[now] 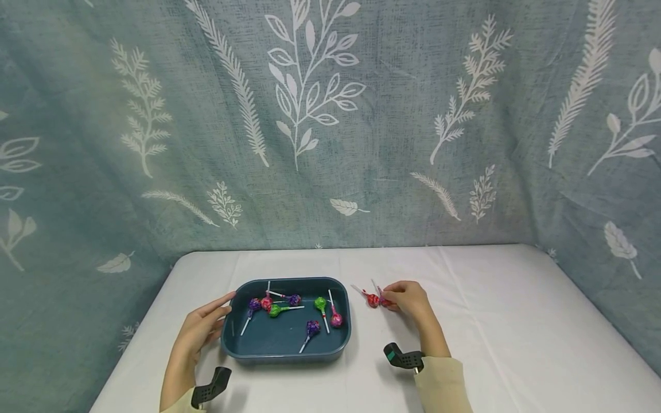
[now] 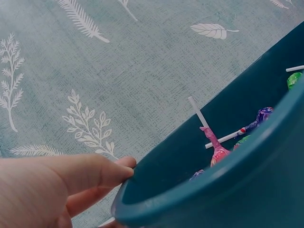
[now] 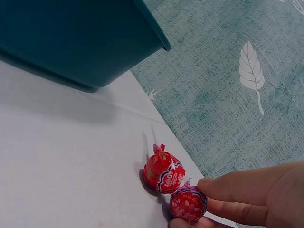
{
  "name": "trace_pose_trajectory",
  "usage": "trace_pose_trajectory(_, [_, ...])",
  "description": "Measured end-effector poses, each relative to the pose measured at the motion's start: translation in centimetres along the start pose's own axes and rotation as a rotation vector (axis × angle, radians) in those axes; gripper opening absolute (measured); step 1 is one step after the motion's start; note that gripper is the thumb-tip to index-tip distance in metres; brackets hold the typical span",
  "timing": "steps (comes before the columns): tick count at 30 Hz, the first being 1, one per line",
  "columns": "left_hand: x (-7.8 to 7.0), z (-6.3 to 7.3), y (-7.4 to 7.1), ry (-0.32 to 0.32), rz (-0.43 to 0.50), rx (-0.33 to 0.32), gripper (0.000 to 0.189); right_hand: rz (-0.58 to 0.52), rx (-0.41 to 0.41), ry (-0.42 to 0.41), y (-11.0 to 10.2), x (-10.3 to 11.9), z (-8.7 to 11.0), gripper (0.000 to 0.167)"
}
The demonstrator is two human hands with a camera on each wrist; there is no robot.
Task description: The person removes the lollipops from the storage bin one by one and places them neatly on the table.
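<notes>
Pinching a red-and-pink lollipop (image 3: 188,204) between thumb and bent fingers of the right hand (image 1: 410,298), nearly closed around it. Cannot tell if lifted off the white table (image 1: 516,344). Just beside a red lollipop (image 3: 164,172), lying on the table right of the tray (image 1: 286,359). Touching the tray's rim at its left end with the left hand (image 1: 198,327), with fingers fairly straight and slightly parted.

Inside the tray, bunched toward the left: two purple lollipops (image 1: 255,304), a pinkish-red lollipop (image 1: 266,303) with stick up, a green lollipop (image 1: 275,310) with stick pointing right. Toward the right: another green lollipop (image 1: 320,304) with stick down, next to a pink lollipop (image 1: 336,319) with stick up. Nearer the front rim, a bit apart: a third purple lollipop (image 1: 312,328).

Further out: black wrist cameras (image 1: 405,359) at beige sleeves (image 1: 441,378). Behind the table: a grey-green curtain (image 1: 387,115) printed with white leaves.
</notes>
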State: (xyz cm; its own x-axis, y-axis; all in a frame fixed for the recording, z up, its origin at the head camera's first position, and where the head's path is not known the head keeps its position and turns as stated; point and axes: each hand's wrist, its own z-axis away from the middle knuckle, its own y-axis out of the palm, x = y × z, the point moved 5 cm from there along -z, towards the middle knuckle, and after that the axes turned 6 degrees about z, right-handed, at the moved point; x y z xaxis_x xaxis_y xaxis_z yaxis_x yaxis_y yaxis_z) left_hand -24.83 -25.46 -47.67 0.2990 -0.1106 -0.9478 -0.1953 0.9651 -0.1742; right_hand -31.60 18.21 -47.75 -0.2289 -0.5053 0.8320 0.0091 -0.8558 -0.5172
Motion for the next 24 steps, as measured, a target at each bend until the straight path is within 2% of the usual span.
trace_pose_trajectory(16, [-0.03, 0.04, -0.03, -0.002, -0.009, -0.01, 0.045, 0.062, 0.044, 0.001, 0.22, 0.17, 0.31, 0.017])
trace_pose_trajectory(24, [-0.03, 0.05, -0.01, -0.002, -0.009, -0.008, 0.045, 0.06, 0.013, -0.023, 0.22, 0.13, 0.12, 0.018])
